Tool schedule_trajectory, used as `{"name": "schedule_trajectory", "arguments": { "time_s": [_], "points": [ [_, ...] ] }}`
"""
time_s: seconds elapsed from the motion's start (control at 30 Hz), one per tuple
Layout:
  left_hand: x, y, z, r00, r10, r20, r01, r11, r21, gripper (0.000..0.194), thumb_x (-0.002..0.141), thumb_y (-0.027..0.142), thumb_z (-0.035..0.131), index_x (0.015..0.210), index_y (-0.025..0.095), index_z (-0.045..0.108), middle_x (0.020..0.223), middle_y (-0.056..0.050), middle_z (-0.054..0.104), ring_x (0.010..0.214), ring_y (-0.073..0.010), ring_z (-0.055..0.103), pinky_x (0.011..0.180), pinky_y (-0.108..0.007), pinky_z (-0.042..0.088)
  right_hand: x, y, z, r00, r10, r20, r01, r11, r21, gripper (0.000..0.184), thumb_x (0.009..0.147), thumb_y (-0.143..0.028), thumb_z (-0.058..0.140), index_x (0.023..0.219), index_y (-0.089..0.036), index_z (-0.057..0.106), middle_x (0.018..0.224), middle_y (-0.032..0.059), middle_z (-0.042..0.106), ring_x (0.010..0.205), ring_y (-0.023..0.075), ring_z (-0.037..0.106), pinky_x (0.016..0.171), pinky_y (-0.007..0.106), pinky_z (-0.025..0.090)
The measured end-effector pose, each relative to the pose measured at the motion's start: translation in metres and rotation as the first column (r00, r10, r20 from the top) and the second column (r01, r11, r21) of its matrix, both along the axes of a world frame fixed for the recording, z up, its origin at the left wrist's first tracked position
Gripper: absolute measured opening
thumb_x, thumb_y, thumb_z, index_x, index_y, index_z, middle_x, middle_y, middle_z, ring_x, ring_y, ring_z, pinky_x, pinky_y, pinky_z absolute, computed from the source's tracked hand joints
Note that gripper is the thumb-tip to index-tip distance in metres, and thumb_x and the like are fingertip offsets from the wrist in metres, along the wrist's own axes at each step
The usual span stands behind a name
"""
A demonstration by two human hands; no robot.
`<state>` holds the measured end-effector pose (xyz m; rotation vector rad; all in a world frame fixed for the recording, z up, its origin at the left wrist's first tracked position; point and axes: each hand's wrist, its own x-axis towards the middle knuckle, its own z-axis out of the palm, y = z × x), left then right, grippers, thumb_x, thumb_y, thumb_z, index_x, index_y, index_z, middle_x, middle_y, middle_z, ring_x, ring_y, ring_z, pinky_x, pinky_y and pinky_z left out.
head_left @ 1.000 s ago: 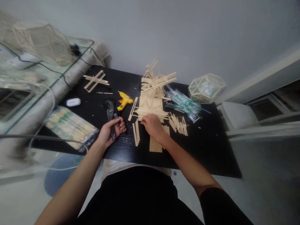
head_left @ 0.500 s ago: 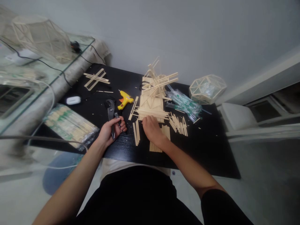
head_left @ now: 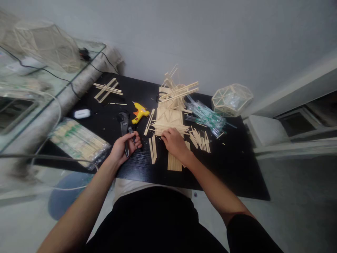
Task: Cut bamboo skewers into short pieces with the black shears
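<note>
My left hand (head_left: 125, 146) is closed around the handles of a dark pair of pliers (head_left: 124, 124), whose head points away from me. My right hand (head_left: 174, 142) hovers over or rests on the near side of a loose pile of thin wooden sticks (head_left: 171, 126), its fingers bent and pressed together. What those fingertips hold, if anything, is hidden. Below the hand lies a neat row of sticks (head_left: 174, 162). Several short sticks (head_left: 152, 149) lie between my hands, and more cut pieces (head_left: 201, 140) are spread to the right.
A stick framework (head_left: 176, 92) stands at the back of the black table (head_left: 223, 168). Near my left hand lies a yellow glue gun (head_left: 140, 112). Packed sticks (head_left: 80, 142), a white case (head_left: 82, 113), crossed sticks (head_left: 108, 90), plastic wrappers (head_left: 206, 116) and a polyhedral frame (head_left: 231, 100) lie around.
My right hand has shifted slightly right and towards me, along the near side of the stick pile. My left hand keeps its hold on the pliers.
</note>
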<state>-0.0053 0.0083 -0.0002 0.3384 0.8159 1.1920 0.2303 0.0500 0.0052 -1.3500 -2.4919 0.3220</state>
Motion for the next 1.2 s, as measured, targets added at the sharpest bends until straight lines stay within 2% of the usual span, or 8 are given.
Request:
{"name": "schedule_trajectory", "arguments": {
  "time_s": [0.17, 0.4, 0.6, 0.9, 1.2],
  "points": [
    [0.000, -0.001, 0.000, 1.000, 0.004, 0.009, -0.004, 1.000, 0.007, 0.006, 0.085, 0.017, 0.064, 0.082, 0.012, 0.066, 0.064, -0.002, 0.051, 0.056, -0.0138, 0.049, 0.056, -0.027, 0.048, -0.008, -0.001, -0.003, 0.986, 0.048, 0.160, -0.049, 0.999, 0.005, 0.019, 0.103, -0.015, 0.054, 0.097, -0.014, 0.072, 0.099, 0.0125, 0.067, 0.099, 0.0263, 0.056, 0.090, 0.035, 0.045],
    [-0.002, -0.001, -0.003, 1.000, -0.006, 0.002, 0.006, 1.000, 0.016, 0.007, 0.085, 0.017, 0.064, 0.082, 0.011, 0.066, 0.065, -0.002, 0.051, 0.058, -0.0137, 0.049, 0.056, -0.027, 0.048, -0.017, -0.007, -0.006, 0.955, 0.061, 0.291, -0.082, 0.995, 0.060, 0.021, 0.098, -0.004, 0.047, 0.100, -0.011, 0.067, 0.097, 0.0155, 0.066, 0.097, 0.0294, 0.057, 0.087, 0.039, 0.045],
    [-0.002, -0.001, -0.001, 1.000, 0.004, -0.012, -0.003, 1.000, 0.008, 0.006, 0.084, 0.017, 0.064, 0.082, 0.011, 0.066, 0.065, -0.002, 0.050, 0.057, -0.0131, 0.047, 0.056, -0.027, 0.048, -0.022, -0.013, -0.004, 0.954, 0.008, 0.300, -0.023, 0.999, 0.046, 0.021, 0.096, -0.002, 0.047, 0.101, -0.011, 0.065, 0.097, 0.0156, 0.067, 0.098, 0.0300, 0.059, 0.087, 0.040, 0.047],
    [0.000, 0.000, 0.003, 1.000, 0.012, -0.017, -0.012, 1.000, -0.022, 0.009, 0.087, 0.016, 0.058, 0.082, 0.013, 0.065, 0.065, -0.002, 0.048, 0.056, -0.0137, 0.047, 0.055, -0.026, 0.048, -0.020, -0.018, -0.004, 0.961, 0.019, 0.276, -0.033, 0.998, 0.045, 0.023, 0.091, 0.000, 0.048, 0.100, -0.012, 0.065, 0.098, 0.0154, 0.067, 0.098, 0.0291, 0.061, 0.087, 0.040, 0.048],
    [-0.001, 0.000, 0.002, 1.000, 0.011, -0.024, -0.011, 1.000, -0.009, 0.009, 0.086, 0.015, 0.059, 0.082, 0.012, 0.066, 0.066, -0.002, 0.049, 0.057, -0.0137, 0.048, 0.056, -0.027, 0.049, -0.028, -0.020, -0.008, 0.942, -0.060, 0.330, 0.054, 0.998, 0.027, 0.024, 0.097, -0.001, 0.042, 0.101, -0.010, 0.064, 0.098, 0.0177, 0.069, 0.097, 0.0299, 0.062, 0.085, 0.040, 0.050]
  ]
}}
